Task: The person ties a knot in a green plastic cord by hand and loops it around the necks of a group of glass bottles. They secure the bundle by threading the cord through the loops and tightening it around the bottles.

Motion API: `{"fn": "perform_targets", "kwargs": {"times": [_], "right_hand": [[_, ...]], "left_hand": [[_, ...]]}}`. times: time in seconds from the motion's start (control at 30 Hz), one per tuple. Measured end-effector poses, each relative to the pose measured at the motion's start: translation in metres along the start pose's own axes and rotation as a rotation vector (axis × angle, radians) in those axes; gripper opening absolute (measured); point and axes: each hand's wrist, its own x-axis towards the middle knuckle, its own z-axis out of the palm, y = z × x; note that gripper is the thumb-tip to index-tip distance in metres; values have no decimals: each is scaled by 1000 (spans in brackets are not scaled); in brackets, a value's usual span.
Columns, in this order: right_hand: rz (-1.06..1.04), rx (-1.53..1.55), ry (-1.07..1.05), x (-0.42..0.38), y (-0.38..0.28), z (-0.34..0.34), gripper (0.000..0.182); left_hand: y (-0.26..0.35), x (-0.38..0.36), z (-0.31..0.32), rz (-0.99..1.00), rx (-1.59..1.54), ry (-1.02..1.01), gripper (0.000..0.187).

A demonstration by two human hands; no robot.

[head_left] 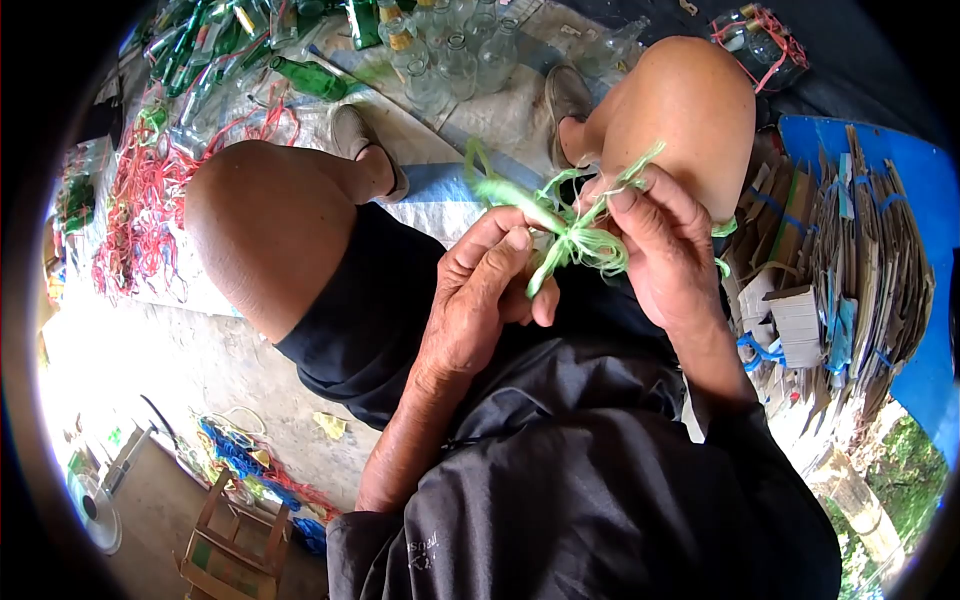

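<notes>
Between my knees, above my lap, both hands are on a tangled bunch of light green plastic twine (578, 238). My left hand (485, 285) pinches the twine's left side between thumb and forefinger, with its other fingers curled below. My right hand (662, 245) has thumb and fingers pressed together on strands at the bunch's right side. Frayed loops and loose ends stick out between the hands, and a blurred green strand points to the upper left.
Green bottles (310, 78) and clear bottles (457, 65) stand or lie beyond my feet. Red and pink twine (150, 205) is heaped at left. A wooden stool (235, 545) is at lower left. Stacked flattened cardboard (870, 260) is at right, near a blue panel (925, 175).
</notes>
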Motion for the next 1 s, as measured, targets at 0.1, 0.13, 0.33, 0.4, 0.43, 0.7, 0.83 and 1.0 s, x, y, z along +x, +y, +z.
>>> {"fn": "perform_targets", "kwargs": {"times": [0.1,0.13,0.33,0.4,0.43,0.7,0.83,1.0], "right_hand": [[-5,72,32,5,1,0,17],[17,98,33,6,-1,0,17],[104,203,10,8,-6,6,14],[136,228,2,8,-6,7,14],[159,237,11,8,-7,9,15],[169,263,-56,6,-6,10,21],[137,253,-25,6,-6,16,22],[155,240,-39,5,-6,11,21]], "left_hand": [[-3,2,-2,19,11,0,42],[-7,2,-6,30,34,-2,43],[-10,-1,-11,90,104,-44,28],[-8,-5,-9,89,147,-30,24],[-7,-6,-9,88,169,-22,22],[-1,-15,-6,191,382,41,22],[0,-20,-5,206,381,76,19],[-1,-23,0,200,385,89,18]]}}
